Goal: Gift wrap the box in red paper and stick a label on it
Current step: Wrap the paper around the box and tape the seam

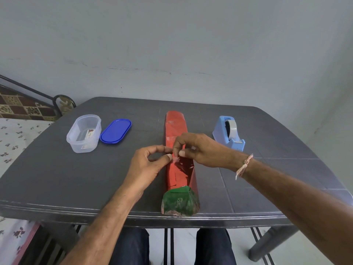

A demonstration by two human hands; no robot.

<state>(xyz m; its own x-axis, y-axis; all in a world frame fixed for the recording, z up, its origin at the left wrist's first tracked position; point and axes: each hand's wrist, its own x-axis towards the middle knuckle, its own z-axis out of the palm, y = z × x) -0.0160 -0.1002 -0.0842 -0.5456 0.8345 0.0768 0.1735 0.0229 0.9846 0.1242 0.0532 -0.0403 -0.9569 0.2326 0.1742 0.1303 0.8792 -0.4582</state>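
Over the red-wrapped box [176, 150]: left hand [149, 163] and right hand [198, 148] pinch one small tape piece [176, 159]; risk: it folds, sticking to itself.

The box [179, 150] in front of me wore shiny red paper [174, 127], while its near end showed dark green with faint pale markings, and the worktop [267, 169] under it was dark grey with a tile-like grid. To my left sat a clear, colourless tub [84, 133] beside its bright blue lid [116, 131], and to my right a pale blue tape dispenser [228, 133] carrying a greyish roll. A pinkish thread [244, 166] circled my right wrist, the wall was plain grey, and the bed [13, 142] sheet was white with small dark flowers.
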